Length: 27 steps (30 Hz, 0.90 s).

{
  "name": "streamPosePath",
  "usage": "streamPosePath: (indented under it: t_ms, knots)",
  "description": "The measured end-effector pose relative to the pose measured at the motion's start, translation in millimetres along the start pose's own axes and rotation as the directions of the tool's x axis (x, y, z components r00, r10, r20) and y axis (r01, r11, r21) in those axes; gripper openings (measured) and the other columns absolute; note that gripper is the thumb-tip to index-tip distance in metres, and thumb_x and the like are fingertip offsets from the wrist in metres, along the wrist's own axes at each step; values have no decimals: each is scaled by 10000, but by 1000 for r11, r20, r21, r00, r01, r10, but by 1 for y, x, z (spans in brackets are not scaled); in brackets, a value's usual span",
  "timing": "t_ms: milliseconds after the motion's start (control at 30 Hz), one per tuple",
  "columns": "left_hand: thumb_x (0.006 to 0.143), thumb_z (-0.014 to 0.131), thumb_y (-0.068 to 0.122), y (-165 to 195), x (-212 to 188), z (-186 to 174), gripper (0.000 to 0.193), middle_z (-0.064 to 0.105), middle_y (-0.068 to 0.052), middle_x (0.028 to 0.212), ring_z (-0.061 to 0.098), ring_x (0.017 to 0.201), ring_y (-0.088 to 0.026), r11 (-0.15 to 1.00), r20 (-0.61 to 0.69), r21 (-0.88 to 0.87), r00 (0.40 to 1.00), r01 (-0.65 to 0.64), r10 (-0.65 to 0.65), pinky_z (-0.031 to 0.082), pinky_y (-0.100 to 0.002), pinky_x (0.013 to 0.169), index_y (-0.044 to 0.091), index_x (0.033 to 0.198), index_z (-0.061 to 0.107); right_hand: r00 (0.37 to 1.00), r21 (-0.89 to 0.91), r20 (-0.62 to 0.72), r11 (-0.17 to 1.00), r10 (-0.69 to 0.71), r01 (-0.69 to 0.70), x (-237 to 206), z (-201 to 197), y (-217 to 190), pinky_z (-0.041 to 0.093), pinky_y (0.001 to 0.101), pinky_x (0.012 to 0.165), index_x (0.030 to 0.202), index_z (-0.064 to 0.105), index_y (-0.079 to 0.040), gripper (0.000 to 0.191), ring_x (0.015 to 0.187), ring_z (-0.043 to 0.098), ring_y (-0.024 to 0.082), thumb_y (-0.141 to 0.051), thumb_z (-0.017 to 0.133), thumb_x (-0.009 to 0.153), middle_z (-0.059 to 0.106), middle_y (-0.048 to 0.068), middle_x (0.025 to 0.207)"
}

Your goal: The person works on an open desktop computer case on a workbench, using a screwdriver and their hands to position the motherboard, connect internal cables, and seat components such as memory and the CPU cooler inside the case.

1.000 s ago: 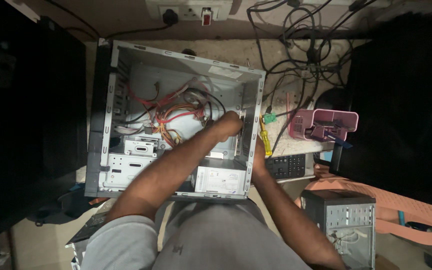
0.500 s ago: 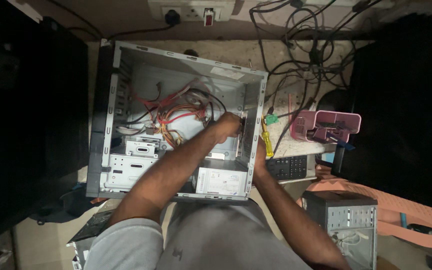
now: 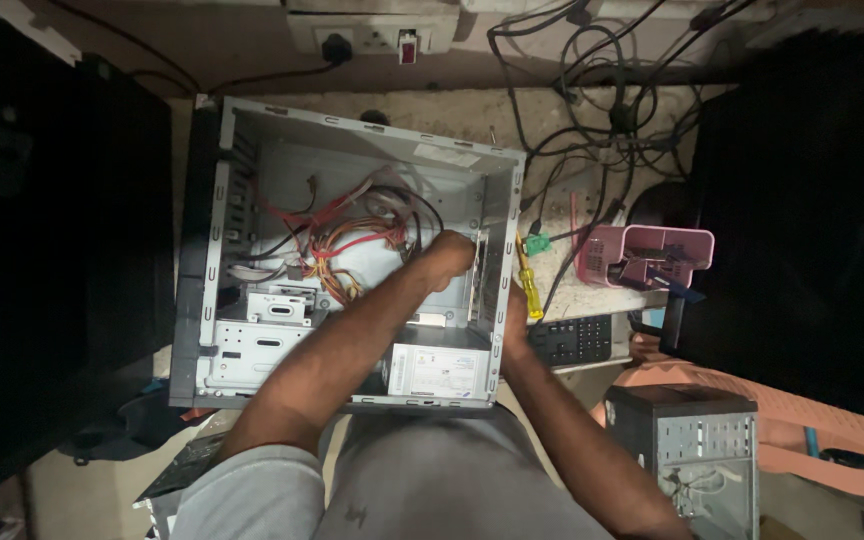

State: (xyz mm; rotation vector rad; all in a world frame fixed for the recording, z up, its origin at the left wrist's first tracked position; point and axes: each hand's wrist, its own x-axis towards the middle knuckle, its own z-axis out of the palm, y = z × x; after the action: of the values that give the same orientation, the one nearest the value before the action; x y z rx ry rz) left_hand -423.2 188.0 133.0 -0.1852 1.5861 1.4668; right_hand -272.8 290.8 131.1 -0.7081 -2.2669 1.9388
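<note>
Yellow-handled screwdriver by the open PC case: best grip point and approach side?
Grip the yellow handle of the screwdriver, coming from above and the right. It lies flat on the table close beside the case wall, with the right hand at its lower end; the case blocks the left.

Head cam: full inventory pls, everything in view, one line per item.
PC case: 1, grey, open, centre-left
wires: bundle, red, yellow and black, inside PC case
power supply: 1, silver, PC case's near right corner
screwdriver: 1, yellow handle, just right of PC case
basket: 1, pink, right of centre
keyboard: 1, black, below basket
second case: 1, grey-black, lower right
cables: tangle, black, top right
socket strip: 1, white, red switch, top
left hand: 1, inside PC case by wires
right hand: 1, on PC case's right wall
</note>
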Motion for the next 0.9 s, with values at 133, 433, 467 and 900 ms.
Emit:
streamPosePath:
  t_ms: [133,433,467,900]
  knots:
    - [702,675,77,-6,7,-6,81,681,-184,829,640,764,-319,313,364,790,814,-527,452,514,-478,658,28,749,719,974,513,-10,837,227,-190,2,5,-2,526,262,624,1112,683,-15,230,740,624,102,-168,524,1046,658,-4,885]
    - [834,588,41,-6,17,2,169,728,-169,923,746,911,-278,397,250,848,926,-350,282,573,-388,767,56,870,752,997,208,-40,977,61,-51,3,2,-7,517,284,604,1019,658,-1,175,735,606,105,-140,552,1018,654,14,878]
    - [891,557,49,-7,15,5,192,733,-172,905,755,896,-273,653,163,703,958,-281,237,568,-399,755,50,887,750,994,355,-27,930,108,-92,3,3,-9,521,282,615,1042,653,-10,177,743,612,105,-147,542,1029,649,8,896]
    - [700,708,117,-2,8,-9,199,711,-134,806,701,765,-316,5,367,890,723,-456,586,550,-439,654,113,894,753,986,-415,33,895,-162,161,9,-8,-17,553,328,651,1020,694,-28,191,754,678,152,-190,640,934,711,35,846]
